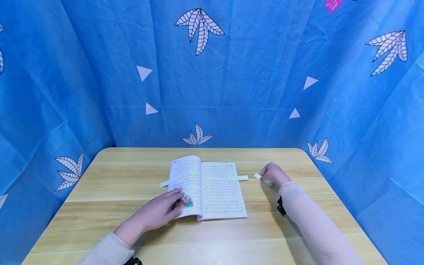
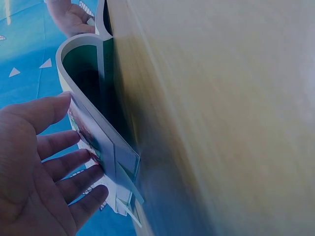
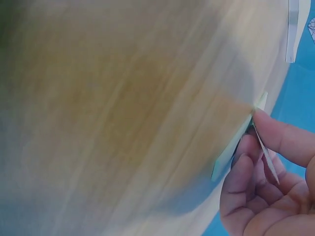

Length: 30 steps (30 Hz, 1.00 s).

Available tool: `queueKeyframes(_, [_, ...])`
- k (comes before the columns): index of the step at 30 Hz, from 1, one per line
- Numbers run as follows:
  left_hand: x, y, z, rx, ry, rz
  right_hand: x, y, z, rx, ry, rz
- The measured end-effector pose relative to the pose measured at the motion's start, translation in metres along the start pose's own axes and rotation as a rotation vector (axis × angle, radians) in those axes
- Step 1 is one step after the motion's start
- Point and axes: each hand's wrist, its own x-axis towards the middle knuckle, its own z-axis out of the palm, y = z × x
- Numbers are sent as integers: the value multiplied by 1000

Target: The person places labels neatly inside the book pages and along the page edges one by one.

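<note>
The open book (image 1: pixel 220 198) lies on the wooden table (image 1: pixel 132 176), its left page block curving up toward the spine. The left hand (image 1: pixel 159 211) rests on the lower part of the left page with fingers extended and spread; it grasps nothing, and it partly covers a coloured illustration (image 1: pixel 187 200). The right hand (image 1: pixel 274 173) pinches a pale green strip (image 1: pixel 257 176) between thumb and fingers, to the right of the book and apart from it. The right wrist view shows two pale sections at these fingers; whether they form one folded strip or two strips cannot be determined. A right-hand marker strip (image 1: pixel 243 177) lies across the right page and projects past its outer edge. A left-hand marker strip (image 1: pixel 164 183) projects from the left edge. A blue patterned curtain (image 1: pixel 251 73) stands behind the table.
</note>
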Motion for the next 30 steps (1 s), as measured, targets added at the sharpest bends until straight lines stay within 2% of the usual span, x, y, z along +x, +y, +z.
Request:
queueKeyframes(12, [0, 0, 0, -4, 0, 2, 2, 3, -4, -6, -44, -8])
queueKeyframes(14, [0, 0, 0, -5, -1, 2, 2, 5, -5, -17, -53, 12])
queueKeyframes(19, [0, 0, 0, 0, -3, 1, 5, 8, -5, -32, -102, 53])
queueKeyframes(22, [1, 0, 0, -1, -5, 0, 7, 7, -5, -42, -136, 43])
queueKeyframes(30, [1, 0, 0, -4, -4, -2, 4, 0, -6, 66, -190, 30])
